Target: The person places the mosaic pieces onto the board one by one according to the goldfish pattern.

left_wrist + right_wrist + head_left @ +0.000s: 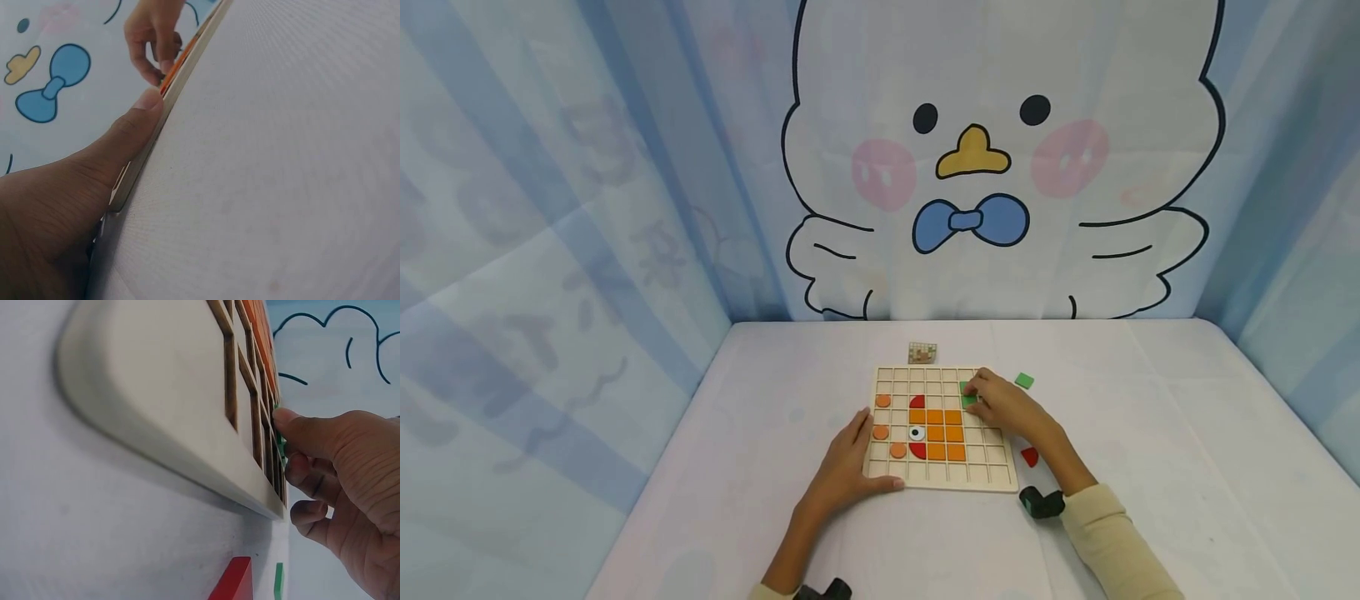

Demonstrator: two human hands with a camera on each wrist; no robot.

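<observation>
A light wooden grid board lies on the table with coloured pieces in its cells. My left hand spans its near left corner, fingers extended along the left edge and thumb against the front edge. Over the right part of the grid, my right hand pinches a green tile between thumb and fingertips, down at the cells. More green shows just above that tile, partly hidden by the fingers. Orange squares, red curved pieces, orange discs and a white eye disc fill other cells.
A loose green tile and a red piece lie right of the board. Behind it sits a small patterned card. Dark wrist devices are on both arms. A printed curtain hangs behind the table.
</observation>
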